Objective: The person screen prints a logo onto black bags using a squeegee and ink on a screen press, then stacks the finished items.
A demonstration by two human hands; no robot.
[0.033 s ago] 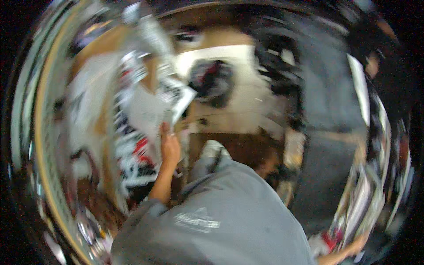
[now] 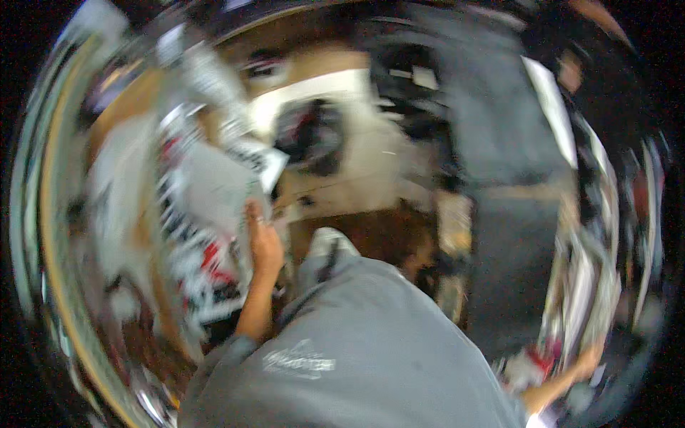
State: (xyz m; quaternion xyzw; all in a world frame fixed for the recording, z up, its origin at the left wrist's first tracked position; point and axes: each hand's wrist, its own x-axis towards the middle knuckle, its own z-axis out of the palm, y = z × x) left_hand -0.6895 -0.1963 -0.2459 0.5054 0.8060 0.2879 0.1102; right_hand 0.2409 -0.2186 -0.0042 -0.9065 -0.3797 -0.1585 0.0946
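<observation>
My left hand (image 2: 264,242) is closed on the right edge of a grey flat sheet (image 2: 217,189), its thumb pointing forward along that edge. Beneath and around the sheet are printed plastic bags (image 2: 207,267) in white, black and red. Far off at the lower right, my right hand (image 2: 589,360) is stretched out from my side, beside a stack of pale flat items (image 2: 579,299). Motion smears its fingers, and I cannot make out whether they hold anything.
A dark plastic bag (image 2: 308,135) sits on the pale floor (image 2: 364,171) ahead. Long dark grey surfaces (image 2: 514,264) run along my right. A bundle of printed white plastic (image 2: 214,82) lies at the far left. Another person's hand (image 2: 571,71) shows at the upper right.
The whole view has swung, so the surroundings sit further left. My right hand appears higher and slightly further right. The left hand keeps its hold on the grey sheet.
</observation>
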